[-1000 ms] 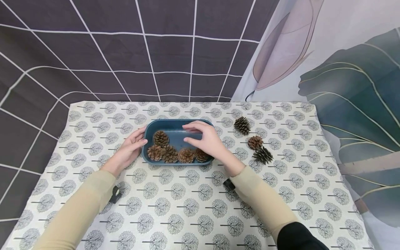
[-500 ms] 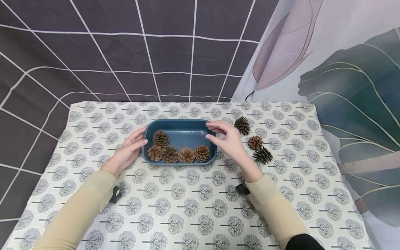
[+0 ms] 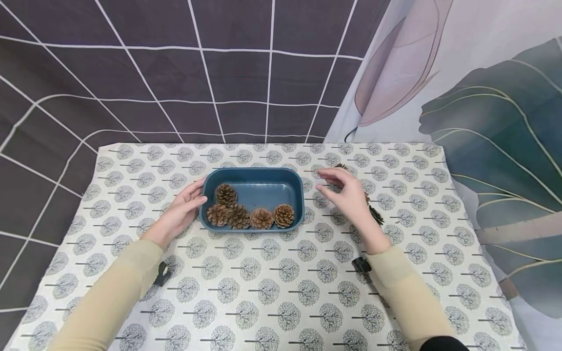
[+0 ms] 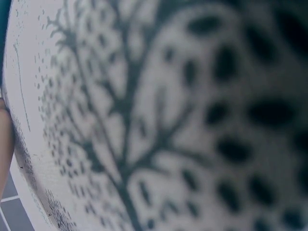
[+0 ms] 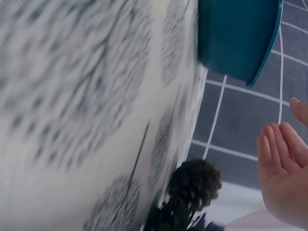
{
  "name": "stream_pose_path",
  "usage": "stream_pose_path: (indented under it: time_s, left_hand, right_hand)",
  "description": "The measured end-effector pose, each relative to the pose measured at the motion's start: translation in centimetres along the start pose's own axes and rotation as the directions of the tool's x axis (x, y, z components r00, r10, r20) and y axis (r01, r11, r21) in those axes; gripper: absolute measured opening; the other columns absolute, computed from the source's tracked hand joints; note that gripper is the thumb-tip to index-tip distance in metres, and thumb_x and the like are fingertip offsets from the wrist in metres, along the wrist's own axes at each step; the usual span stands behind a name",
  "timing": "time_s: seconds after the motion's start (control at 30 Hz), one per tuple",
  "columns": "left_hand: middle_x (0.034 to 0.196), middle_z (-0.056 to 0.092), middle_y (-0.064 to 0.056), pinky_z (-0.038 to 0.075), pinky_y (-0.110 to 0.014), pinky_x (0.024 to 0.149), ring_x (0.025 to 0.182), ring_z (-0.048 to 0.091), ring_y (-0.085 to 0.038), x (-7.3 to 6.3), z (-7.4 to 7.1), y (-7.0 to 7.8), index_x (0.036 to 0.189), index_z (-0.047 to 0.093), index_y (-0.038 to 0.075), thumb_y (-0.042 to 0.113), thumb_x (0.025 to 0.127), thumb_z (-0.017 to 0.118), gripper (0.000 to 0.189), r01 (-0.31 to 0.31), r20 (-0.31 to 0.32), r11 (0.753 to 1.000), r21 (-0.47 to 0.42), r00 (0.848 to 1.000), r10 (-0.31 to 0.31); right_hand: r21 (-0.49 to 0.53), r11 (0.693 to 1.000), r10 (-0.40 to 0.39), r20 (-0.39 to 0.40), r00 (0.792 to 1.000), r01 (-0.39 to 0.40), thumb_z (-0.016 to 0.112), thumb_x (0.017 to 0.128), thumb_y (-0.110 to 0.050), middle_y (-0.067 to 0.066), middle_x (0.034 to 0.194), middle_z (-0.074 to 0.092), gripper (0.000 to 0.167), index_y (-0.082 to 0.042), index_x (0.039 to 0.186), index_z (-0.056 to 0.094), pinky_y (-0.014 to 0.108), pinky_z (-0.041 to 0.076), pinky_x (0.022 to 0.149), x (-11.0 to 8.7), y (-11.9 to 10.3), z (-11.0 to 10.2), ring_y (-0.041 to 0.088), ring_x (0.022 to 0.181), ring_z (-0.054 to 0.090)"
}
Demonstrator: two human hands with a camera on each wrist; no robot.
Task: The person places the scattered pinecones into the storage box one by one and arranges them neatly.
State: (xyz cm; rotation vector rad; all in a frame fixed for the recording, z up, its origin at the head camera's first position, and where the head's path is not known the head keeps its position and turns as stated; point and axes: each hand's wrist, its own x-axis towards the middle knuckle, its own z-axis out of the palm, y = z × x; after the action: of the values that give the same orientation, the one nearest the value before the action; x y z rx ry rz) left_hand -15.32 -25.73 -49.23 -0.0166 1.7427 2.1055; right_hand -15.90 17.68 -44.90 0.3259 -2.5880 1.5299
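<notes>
A blue rectangular tub (image 3: 281, 176) stands on the tree-print cloth, with several brown pine cones (image 3: 262, 218) along its near and left sides. My left hand (image 3: 183, 207) rests against the tub's left end, thumb tip at the rim, fingers relaxed along the outside. To the right of the tub, my right hand (image 3: 344, 195) is over the cloth, its fingers loosely bent and apart from the thumb, holding nothing. Behind it, mostly hidden in the head view, lie more pine cones; one brown pine cone (image 5: 195, 185) shows in the right wrist view, below the fingers.
The printed cloth (image 3: 263, 292) covers the table up to its far edge. A dark grid-pattern curtain (image 3: 241, 73) hangs behind, and a leaf-pattern curtain (image 3: 496, 146) at the right. The left wrist view is mostly blurred cloth.
My right hand has moved right from over the tub, past its right rim, to in front of the loose pine cones. The left hand and the tub have stayed put.
</notes>
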Motion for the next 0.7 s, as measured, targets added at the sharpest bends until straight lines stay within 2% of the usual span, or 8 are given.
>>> stream_pose_path:
  time_s: [0.07, 0.13, 0.23, 0.3, 0.37, 0.6, 0.7]
  left_hand:
    - [0.169, 0.035, -0.006, 0.032, -0.022, 0.129, 0.13, 0.054, 0.008, 0.0, 0.0, 0.0, 0.167, 0.018, 0.001, 0.003, 0.106, 0.056, 0.072, -0.003, 0.001, 1.0, 0.002, 1.0, 0.003]
    - [0.167, 0.038, -0.005, 0.033, -0.021, 0.128, 0.13, 0.054, 0.007, -0.1, 0.0, 0.0, 0.167, 0.019, 0.001, 0.003, 0.105, 0.057, 0.072, -0.008, 0.002, 1.0, -0.001, 1.0, 0.008]
    - [0.152, 0.054, 0.012, 0.036, -0.019, 0.125, 0.13, 0.055, 0.006, 0.0, 0.0, 0.0, 0.166, 0.021, 0.001, 0.003, 0.105, 0.058, 0.072, -0.015, 0.001, 1.0, -0.011, 1.0, 0.015]
    - [0.141, 0.057, 0.022, 0.037, -0.018, 0.124, 0.13, 0.055, 0.006, 0.0, 0.0, 0.0, 0.166, 0.022, 0.001, 0.003, 0.105, 0.058, 0.072, -0.02, 0.005, 1.0, -0.017, 1.0, 0.021]
    - [0.136, 0.057, 0.025, 0.039, -0.016, 0.122, 0.129, 0.056, 0.006, 0.0, 0.0, -0.1, 0.166, 0.022, 0.002, 0.003, 0.105, 0.058, 0.071, -0.022, 0.006, 1.0, -0.02, 1.0, 0.022]
    - [0.138, 0.057, 0.024, 0.04, -0.014, 0.12, 0.129, 0.056, 0.006, 0.0, 0.1, -0.1, 0.166, 0.022, 0.001, 0.001, 0.105, 0.056, 0.07, -0.023, 0.004, 0.999, -0.025, 1.0, 0.023]
    - [0.152, 0.054, 0.012, 0.037, -0.016, 0.124, 0.13, 0.055, 0.007, 0.1, 0.1, -0.1, 0.166, 0.02, -0.001, 0.001, 0.105, 0.056, 0.071, -0.023, 0.004, 1.0, -0.015, 1.0, 0.023]
  right_hand:
    - [-0.02, 1.0, 0.001, -0.012, 1.0, -0.001, 0.081, 0.089, 0.0, 0.022, 0.128, 0.072, 0.04, 0.003, 0.128, 0.071, 0.041, 0.058, 0.109, 0.0, 0.3, -0.4, 0.039, 0.117, 0.071]
    - [-0.055, 0.998, -0.003, -0.028, 1.0, 0.001, 0.082, 0.089, 0.0, 0.021, 0.127, 0.072, 0.04, 0.003, 0.128, 0.072, 0.037, 0.058, 0.108, 0.0, 0.7, -0.8, 0.038, 0.116, 0.071]
    - [-0.123, 0.992, -0.022, -0.057, 0.998, 0.015, 0.083, 0.088, -0.001, 0.022, 0.125, 0.072, 0.041, 0.003, 0.128, 0.071, 0.035, 0.058, 0.106, 0.0, 1.2, -1.2, 0.037, 0.114, 0.071]
    - [-0.168, 0.985, -0.038, -0.073, 0.997, 0.025, 0.084, 0.087, -0.001, 0.022, 0.125, 0.072, 0.043, 0.003, 0.128, 0.071, 0.038, 0.058, 0.106, 0.1, 1.6, -1.5, 0.038, 0.114, 0.071]
    - [-0.199, 0.979, -0.051, -0.086, 0.995, 0.033, 0.084, 0.087, -0.001, 0.024, 0.126, 0.072, 0.044, 0.004, 0.128, 0.071, 0.044, 0.058, 0.106, 0.1, 1.9, -1.7, 0.039, 0.114, 0.071]
    - [-0.278, 0.96, -0.05, -0.095, 0.994, 0.022, 0.084, 0.087, -0.003, 0.028, 0.128, 0.07, 0.046, 0.005, 0.13, 0.069, 0.055, 0.056, 0.107, 0.5, 2.8, -2.8, 0.045, 0.114, 0.07]
    - [-0.312, 0.95, -0.029, -0.076, 0.997, 0.003, 0.084, 0.088, -0.004, 0.028, 0.131, 0.069, 0.049, 0.005, 0.132, 0.067, 0.057, 0.055, 0.108, 0.6, 3.1, -3.3, 0.046, 0.116, 0.069]
